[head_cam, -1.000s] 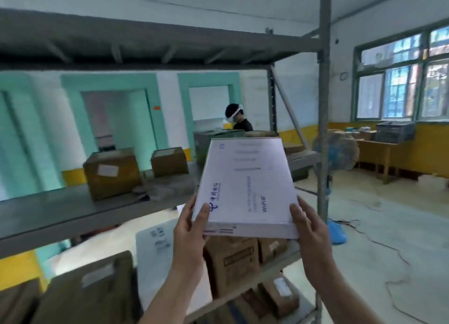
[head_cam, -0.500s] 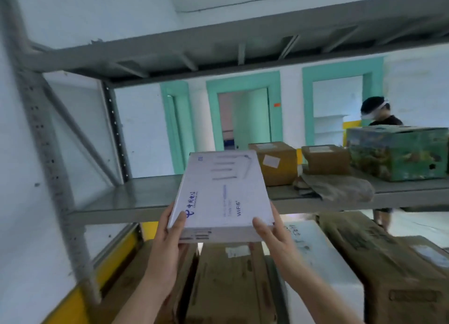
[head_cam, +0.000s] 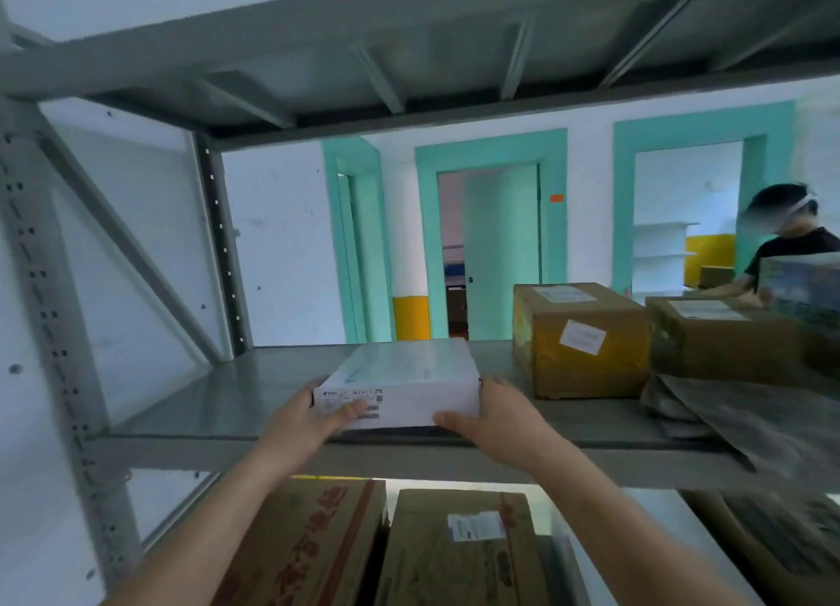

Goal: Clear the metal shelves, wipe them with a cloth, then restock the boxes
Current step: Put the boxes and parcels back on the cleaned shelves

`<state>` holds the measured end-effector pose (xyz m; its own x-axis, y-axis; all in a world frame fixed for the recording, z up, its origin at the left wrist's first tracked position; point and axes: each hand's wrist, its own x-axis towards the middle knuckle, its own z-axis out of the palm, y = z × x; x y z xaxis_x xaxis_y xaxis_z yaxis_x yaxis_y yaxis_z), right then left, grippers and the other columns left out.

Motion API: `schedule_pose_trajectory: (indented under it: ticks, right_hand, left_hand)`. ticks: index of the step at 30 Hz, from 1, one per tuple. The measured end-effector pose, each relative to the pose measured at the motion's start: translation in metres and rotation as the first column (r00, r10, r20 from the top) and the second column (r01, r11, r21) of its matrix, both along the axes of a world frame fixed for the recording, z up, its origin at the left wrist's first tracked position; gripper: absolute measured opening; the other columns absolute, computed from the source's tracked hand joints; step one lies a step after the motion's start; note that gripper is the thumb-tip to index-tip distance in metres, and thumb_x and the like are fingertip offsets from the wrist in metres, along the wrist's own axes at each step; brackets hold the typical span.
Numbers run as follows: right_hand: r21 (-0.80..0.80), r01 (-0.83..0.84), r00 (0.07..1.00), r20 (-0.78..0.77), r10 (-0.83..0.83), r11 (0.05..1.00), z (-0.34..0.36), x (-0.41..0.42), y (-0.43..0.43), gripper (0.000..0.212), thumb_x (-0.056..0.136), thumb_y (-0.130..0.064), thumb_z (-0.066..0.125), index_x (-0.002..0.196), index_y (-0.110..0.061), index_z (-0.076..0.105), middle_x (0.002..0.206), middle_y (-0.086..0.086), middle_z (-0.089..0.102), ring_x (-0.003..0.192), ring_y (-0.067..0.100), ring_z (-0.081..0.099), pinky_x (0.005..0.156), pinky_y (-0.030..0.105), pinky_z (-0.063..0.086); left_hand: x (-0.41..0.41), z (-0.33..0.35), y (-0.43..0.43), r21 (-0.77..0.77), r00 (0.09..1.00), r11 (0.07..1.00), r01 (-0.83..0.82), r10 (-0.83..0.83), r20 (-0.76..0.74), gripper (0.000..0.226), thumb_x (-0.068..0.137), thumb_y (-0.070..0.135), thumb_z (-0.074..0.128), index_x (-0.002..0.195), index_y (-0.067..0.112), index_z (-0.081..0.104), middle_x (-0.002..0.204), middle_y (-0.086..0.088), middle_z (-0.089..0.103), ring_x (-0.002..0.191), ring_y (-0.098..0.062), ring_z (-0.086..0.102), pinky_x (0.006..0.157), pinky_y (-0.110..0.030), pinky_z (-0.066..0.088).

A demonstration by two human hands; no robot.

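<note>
White box (head_cam: 400,378): was flat on the metal shelf (head_cam: 218,405), a brown box (head_cam: 582,342) near it at 3 o'clock.
Left hand (head_cam: 313,417): held its 9 o'clock end.
Right hand (head_cam: 495,412): held its 3 o'clock end.

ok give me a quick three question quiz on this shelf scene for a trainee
1. True or false: only one hand holds the white box.
2. What stands just right of the white box on the shelf? A brown box, B bottle, C bucket.
3. Fill in: the cloth lies to the ___ of that brown box.
Key: 1 false, left hand and right hand both hold it; 2 A; 3 right.
</note>
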<state>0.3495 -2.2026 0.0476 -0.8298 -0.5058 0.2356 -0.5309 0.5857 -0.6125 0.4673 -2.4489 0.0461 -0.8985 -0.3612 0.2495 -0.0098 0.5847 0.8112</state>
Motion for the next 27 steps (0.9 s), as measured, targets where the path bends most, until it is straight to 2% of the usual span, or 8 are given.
schedule_pose_trajectory:
  ticks: [2, 4, 6, 10, 13, 18, 24, 27]
  right_hand:
    - [0.108, -0.025, 1.000, 0.003, 0.025, 0.994, -0.001, -0.026, -0.012, 0.049, 0.091, -0.050, 0.067, 0.131, -0.024, 0.055, 0.125, -0.003, 0.063, 0.097, 0.007, 0.057, 0.080, 0.021, 0.048]
    - [0.136, -0.020, 1.000, 0.012, 0.018, 0.991, -0.009, -0.049, -0.021, 0.050, 0.091, -0.052, 0.066, 0.132, -0.025, 0.054, 0.126, -0.004, 0.062, 0.102, 0.009, 0.059, 0.086, 0.025, 0.051]
    - [0.118, -0.013, 1.000, 0.017, 0.011, 0.993, -0.019, -0.066, -0.027, 0.054, 0.089, -0.057, 0.064, 0.133, -0.028, 0.052, 0.128, -0.006, 0.060, 0.109, 0.009, 0.059, 0.095, 0.031, 0.053]
    - [0.170, 0.011, 0.999, -0.043, -0.004, 0.985, -0.030, -0.078, -0.032, 0.054, 0.093, -0.062, 0.057, 0.136, -0.030, 0.048, 0.130, -0.006, 0.055, 0.115, 0.011, 0.054, 0.097, 0.029, 0.047]
    - [0.177, 0.023, 0.999, -0.033, -0.017, 0.984, -0.031, -0.080, -0.032, 0.054, 0.094, -0.063, 0.055, 0.138, -0.032, 0.047, 0.131, -0.008, 0.055, 0.116, 0.011, 0.053, 0.095, 0.029, 0.046]
    - [0.156, 0.039, 0.999, -0.014, -0.037, 0.987, -0.028, -0.073, -0.033, 0.047, 0.094, -0.063, 0.055, 0.133, -0.037, 0.053, 0.127, -0.012, 0.061, 0.109, 0.007, 0.058, 0.096, 0.031, 0.050]
    - [0.108, 0.098, 0.995, 0.004, -0.099, 0.989, -0.017, -0.055, -0.032, 0.018, 0.096, -0.051, 0.062, 0.108, -0.040, 0.056, 0.105, -0.013, 0.065, 0.095, 0.004, 0.061, 0.093, 0.033, 0.052]
    - [0.082, 0.153, 0.988, -0.007, -0.153, 0.985, -0.016, -0.054, -0.031, 0.026, 0.093, -0.048, 0.067, 0.112, -0.033, 0.060, 0.103, -0.012, 0.065, 0.091, 0.004, 0.060, 0.085, 0.029, 0.051]
  left_hand:
    - [-0.033, 0.000, -0.024, -0.110, 0.995, 0.994, 0.007, 0.004, 0.103, 0.070, 0.069, 0.078, 0.073, 0.126, 0.040, 0.058, 0.112, 0.022, 0.069, 0.100, -0.001, 0.066, 0.085, -0.030, 0.057]
    - [-0.059, -0.004, -0.039, -0.180, 0.989, 0.983, 0.022, 0.005, 0.150, 0.064, 0.071, 0.073, 0.074, 0.126, 0.044, 0.055, 0.111, 0.030, 0.065, 0.102, 0.003, 0.063, 0.080, -0.016, 0.050]
    - [-0.072, -0.009, -0.045, -0.198, 0.994, 0.980, 0.005, 0.017, 0.108, 0.058, 0.073, 0.064, 0.077, 0.122, 0.048, 0.051, 0.108, 0.036, 0.061, 0.100, 0.009, 0.061, 0.079, -0.008, 0.046]
    - [-0.085, -0.019, -0.047, -0.200, 0.999, 0.979, -0.026, 0.030, 0.014, 0.071, 0.072, 0.060, 0.077, 0.129, 0.046, 0.038, 0.104, 0.038, 0.059, 0.090, 0.028, 0.055, 0.072, -0.001, 0.043]
    - [-0.087, -0.022, -0.049, -0.235, 1.000, 0.972, -0.024, 0.027, 0.011, 0.077, 0.071, 0.069, 0.072, 0.130, 0.050, 0.027, 0.109, 0.038, 0.053, 0.088, 0.018, 0.057, 0.074, -0.007, 0.044]
    - [-0.089, -0.034, -0.060, -0.259, 0.999, 0.965, -0.050, 0.044, -0.031, 0.082, 0.060, 0.092, 0.063, 0.127, 0.053, 0.039, 0.128, 0.025, 0.057, 0.110, -0.001, 0.059, 0.092, -0.040, 0.056]
    - [-0.083, -0.030, -0.057, -0.324, 0.999, 0.945, -0.031, 0.027, -0.016, 0.081, 0.074, 0.083, 0.059, 0.140, 0.042, 0.035, 0.140, 0.015, 0.053, 0.111, -0.008, 0.058, 0.093, -0.041, 0.054]
    - [-0.081, -0.032, -0.055, -0.339, 0.999, 0.940, -0.030, 0.024, -0.021, 0.087, 0.077, 0.081, 0.058, 0.146, 0.037, 0.032, 0.145, 0.011, 0.051, 0.116, -0.014, 0.059, 0.095, -0.045, 0.054]
